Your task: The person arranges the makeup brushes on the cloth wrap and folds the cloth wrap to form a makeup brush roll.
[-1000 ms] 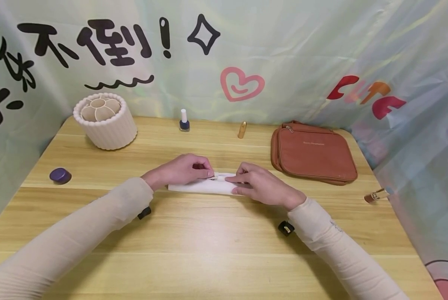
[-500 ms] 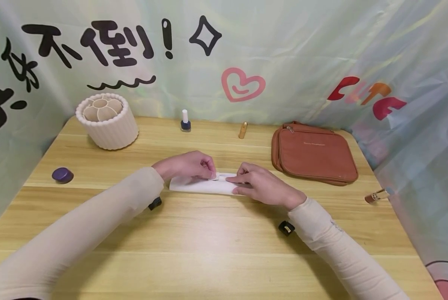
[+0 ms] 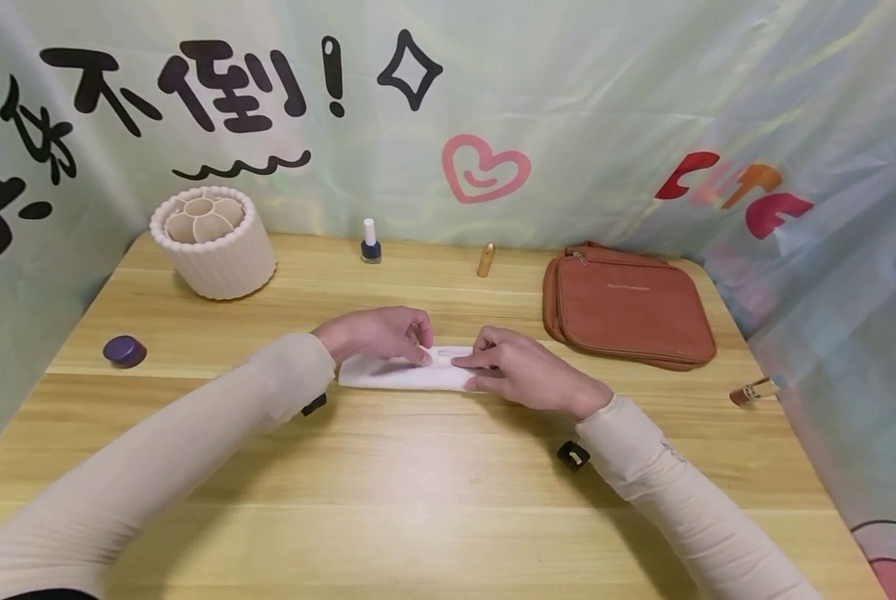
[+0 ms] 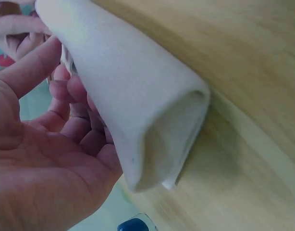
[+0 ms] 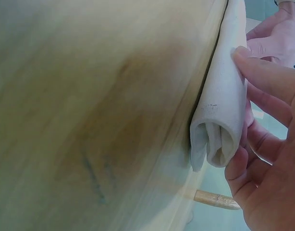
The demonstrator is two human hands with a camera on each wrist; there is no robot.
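Note:
A rolled white cloth [image 3: 402,377] lies crosswise in the middle of the wooden table in the head view. My left hand [image 3: 380,335] has its thumb and fingertips at the roll's upper side, left of centre. In the left wrist view the fingers curl along the back of the cloth [image 4: 123,82], whose near end shows an open fold. My right hand [image 3: 526,368] grips the right part, thumb on the near side and fingers on top. From the right wrist, the layered end of the cloth [image 5: 217,106] shows between thumb and fingers.
Behind stand a cream ribbed pot [image 3: 226,258], a dark blue nail polish bottle [image 3: 371,250] and a gold tube [image 3: 486,260]. A brown zip case [image 3: 631,308] lies right of them. A purple round container [image 3: 125,351] sits left; a small brown tube [image 3: 748,392] lies right.
My left hand has shifted slightly to the right along the roll, and its fingertips have spread a little from their earlier pinch at the top edge. My right hand has stayed in place.

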